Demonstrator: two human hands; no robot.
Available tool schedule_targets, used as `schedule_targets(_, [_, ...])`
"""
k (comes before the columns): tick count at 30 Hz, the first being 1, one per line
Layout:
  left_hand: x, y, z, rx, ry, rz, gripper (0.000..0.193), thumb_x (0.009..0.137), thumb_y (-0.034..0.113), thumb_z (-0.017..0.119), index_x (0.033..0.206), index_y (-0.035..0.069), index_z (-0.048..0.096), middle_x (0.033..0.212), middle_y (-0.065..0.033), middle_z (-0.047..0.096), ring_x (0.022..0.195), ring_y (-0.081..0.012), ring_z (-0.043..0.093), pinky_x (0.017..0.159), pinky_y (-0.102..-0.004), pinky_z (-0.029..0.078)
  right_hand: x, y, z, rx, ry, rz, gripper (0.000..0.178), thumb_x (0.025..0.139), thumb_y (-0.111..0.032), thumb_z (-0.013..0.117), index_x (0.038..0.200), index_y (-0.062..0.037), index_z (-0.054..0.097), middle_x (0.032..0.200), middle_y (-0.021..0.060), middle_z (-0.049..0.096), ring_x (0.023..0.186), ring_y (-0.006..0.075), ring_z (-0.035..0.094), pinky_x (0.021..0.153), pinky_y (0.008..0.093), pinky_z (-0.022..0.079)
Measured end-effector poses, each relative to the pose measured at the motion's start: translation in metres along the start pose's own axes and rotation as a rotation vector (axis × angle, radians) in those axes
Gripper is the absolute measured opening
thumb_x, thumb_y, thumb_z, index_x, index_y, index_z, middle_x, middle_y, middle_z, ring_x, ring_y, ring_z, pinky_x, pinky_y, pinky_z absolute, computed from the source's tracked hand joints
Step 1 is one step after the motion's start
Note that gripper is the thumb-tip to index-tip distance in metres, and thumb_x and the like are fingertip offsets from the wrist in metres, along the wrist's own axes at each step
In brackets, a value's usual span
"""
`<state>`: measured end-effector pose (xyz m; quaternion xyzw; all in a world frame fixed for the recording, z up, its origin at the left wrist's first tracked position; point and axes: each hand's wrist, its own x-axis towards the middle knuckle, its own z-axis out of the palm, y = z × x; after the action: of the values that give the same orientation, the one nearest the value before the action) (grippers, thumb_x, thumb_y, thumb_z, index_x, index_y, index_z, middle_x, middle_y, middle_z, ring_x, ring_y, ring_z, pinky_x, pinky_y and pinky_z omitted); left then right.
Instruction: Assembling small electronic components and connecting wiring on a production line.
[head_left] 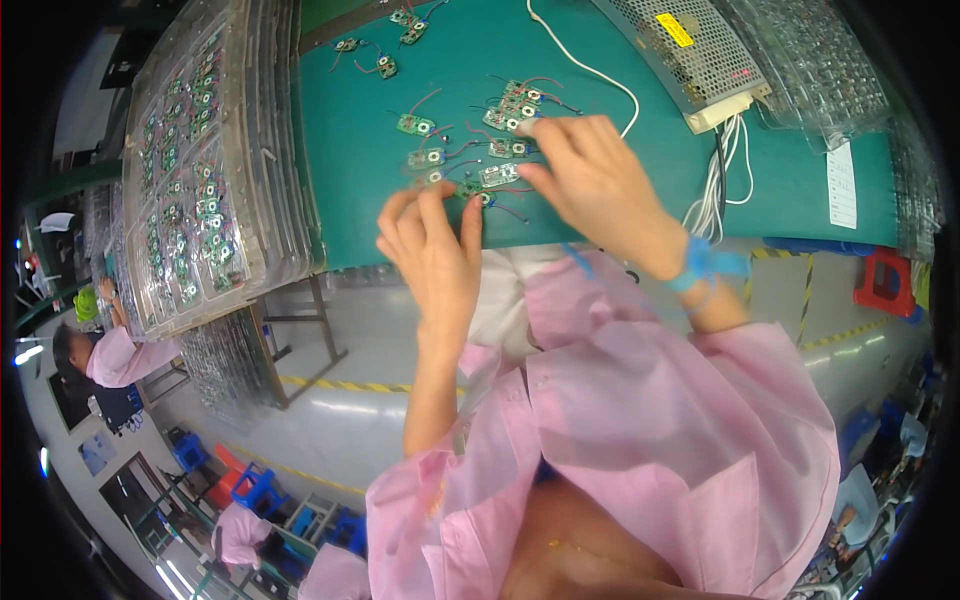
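Small circuit boards with thin red and dark wires lie in a loose cluster on the green table mat (360, 200). My left hand (430, 250) is at the near end of the cluster, its thumb and fingers curled round a green circuit board (478, 193); the fingertips partly cover it. My right hand (605, 185) reaches in from the right with thumb and index finger apart. Its thumb tip is at the edge of a pale circuit board (499, 175). The index fingertip rests by another board (500, 119) farther up. One more green board (416, 124) lies left of these.
Tall stacks of clear trays (215, 170) holding boards stand at the left. A perforated metal power supply (690, 50) with white cables (735, 160) sits at the far right, beside more clear trays (810, 60). Other boards (386, 66) lie at the back. A co-worker (125, 355) is at the left.
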<state>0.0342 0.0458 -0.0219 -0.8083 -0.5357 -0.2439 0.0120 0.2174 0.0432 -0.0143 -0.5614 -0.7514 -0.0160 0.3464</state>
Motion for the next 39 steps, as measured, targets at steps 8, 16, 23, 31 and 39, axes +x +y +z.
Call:
schedule_targets(8, [-0.013,0.015,-0.008,-0.667,-0.077,-0.432,0.027,0.083,0.009,0.063,0.107,0.005,0.052,0.088,-0.0037,0.052,0.08,-0.0145,0.053,0.068,-0.0269,0.041,-0.003,-0.011,0.023,0.042,-0.085,0.177,0.032,0.076,-0.016,0.068,0.102,-0.0049,0.054,0.092,0.0075,0.054,0.082,0.0234,0.048,0.08,0.0311,0.041])
schedule_targets(16, [-0.008,0.01,-0.011,-1.302,-0.135,-0.671,0.018,0.089,0.007,0.056,0.106,0.004,0.052,0.079,-0.0027,0.053,0.07,-0.0097,0.055,0.06,-0.0197,0.039,0.0,-0.018,0.02,-0.002,-0.107,0.216,0.027,0.077,-0.014,0.066,0.096,-0.0045,0.051,0.091,0.0081,0.054,0.082,0.0236,0.048,0.078,0.0311,0.04])
schedule_targets(23, [-0.002,0.008,-0.02,-1.376,-0.218,-0.76,0.013,0.091,0.01,0.055,0.102,0.003,0.053,0.074,-0.003,0.053,0.067,-0.0113,0.056,0.058,-0.0197,0.038,0.0,-0.015,0.022,0.104,-0.214,0.202,0.024,0.077,-0.013,0.065,0.093,-0.0041,0.05,0.082,0.0073,0.054,0.079,0.0233,0.048,0.076,0.0305,0.039])
schedule_targets(31, [-0.002,0.006,-0.019,-1.384,-0.206,-0.805,0.013,0.091,0.012,0.056,0.101,0.003,0.053,0.076,-0.0035,0.054,0.066,-0.0125,0.058,0.054,-0.0189,0.037,0.002,-0.014,0.024,0.091,-0.182,0.132,0.02,0.078,-0.012,0.064,0.09,-0.0041,0.051,0.077,0.0071,0.054,0.074,0.0234,0.047,0.075,0.0306,0.038])
schedule_targets(39, [0.004,0.003,-0.011,-1.371,-0.304,-0.729,0.019,0.09,0.009,0.057,0.107,0.002,0.051,0.08,-0.0037,0.055,0.066,-0.0131,0.059,0.053,-0.019,0.038,0.001,-0.011,0.022,0.05,-0.127,0.132,0.017,0.079,-0.012,0.063,0.09,-0.0054,0.052,0.077,0.0071,0.055,0.069,0.0234,0.047,0.073,0.0301,0.038])
